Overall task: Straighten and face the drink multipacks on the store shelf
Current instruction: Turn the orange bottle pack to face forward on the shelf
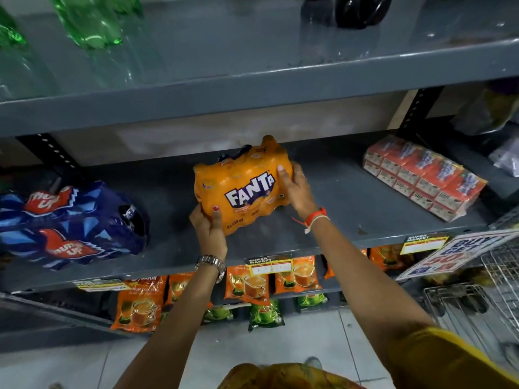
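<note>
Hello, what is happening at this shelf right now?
A person is arranging drink multipacks on a grey store shelf. Both hands grip an orange Fanta multipack in the middle of the shelf: the left hand at its near left corner, the right hand on its right side. The pack sits at an angle. A blue Thums Up multipack lies to the left, and a pack of red juice cartons to the right, both skewed.

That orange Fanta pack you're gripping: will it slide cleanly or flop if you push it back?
The Fanta pack likely slides as one block: its shrink wrap looks tight. Probably heavy; both the left hand and right hand clasp it. The glossy film may be slippery.
</note>
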### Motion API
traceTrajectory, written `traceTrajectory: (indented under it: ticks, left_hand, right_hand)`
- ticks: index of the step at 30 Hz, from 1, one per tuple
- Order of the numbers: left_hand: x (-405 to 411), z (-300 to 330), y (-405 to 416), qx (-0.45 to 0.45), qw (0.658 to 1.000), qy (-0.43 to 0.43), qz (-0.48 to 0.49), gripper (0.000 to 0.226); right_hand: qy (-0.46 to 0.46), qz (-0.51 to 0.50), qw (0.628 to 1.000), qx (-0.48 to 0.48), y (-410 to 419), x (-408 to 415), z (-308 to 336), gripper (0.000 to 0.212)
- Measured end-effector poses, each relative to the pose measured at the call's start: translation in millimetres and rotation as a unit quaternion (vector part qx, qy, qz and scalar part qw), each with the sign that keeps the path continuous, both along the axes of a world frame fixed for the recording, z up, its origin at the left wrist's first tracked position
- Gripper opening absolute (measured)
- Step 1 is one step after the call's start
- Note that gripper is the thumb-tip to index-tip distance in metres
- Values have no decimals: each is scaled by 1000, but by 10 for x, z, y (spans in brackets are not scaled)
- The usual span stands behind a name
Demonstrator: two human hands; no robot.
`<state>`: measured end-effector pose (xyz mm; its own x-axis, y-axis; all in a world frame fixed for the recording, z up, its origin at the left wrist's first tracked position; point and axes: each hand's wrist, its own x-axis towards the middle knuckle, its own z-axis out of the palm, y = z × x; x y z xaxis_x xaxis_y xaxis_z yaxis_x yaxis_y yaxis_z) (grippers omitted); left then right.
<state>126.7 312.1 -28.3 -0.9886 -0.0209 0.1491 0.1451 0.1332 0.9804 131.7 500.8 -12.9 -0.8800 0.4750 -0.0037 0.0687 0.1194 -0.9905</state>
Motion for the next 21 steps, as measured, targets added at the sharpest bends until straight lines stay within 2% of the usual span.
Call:
traceTrajectory:
  ticks: [2,5,7,11,16,18,21]
  left_hand:
    - [-44,-16,-44,1,1000,-5,-2,108]
    - [-109,-87,-84,-16,1000,-5,22,60]
    - [-129,-138,-90,-9,999,-1,35,49]
    - [-132,-214,-109,7,999,14,37,43]
    - [-121,-225,-126,-19,998,29,49,50]
    - [-30,-183,-88,-41,993,89,66,59]
    - [115,-83,44,-81,974,204,56,61]
  right_hand:
    - [13,-22,1000,-3,-13,89,-53,47]
    - [26,-63,998,-3,-128,274,-116,45]
    - [25,-84,996,15,-206,366,-178,48]
    - [28,-94,995,30,-298,485,-174,54]
    - [36,-75,997,5,-293,576,-114,52]
    - [43,-76,996,-3,-243,641,-125,52]
    - [54,-134,989,-12,-124,766,-122,49]
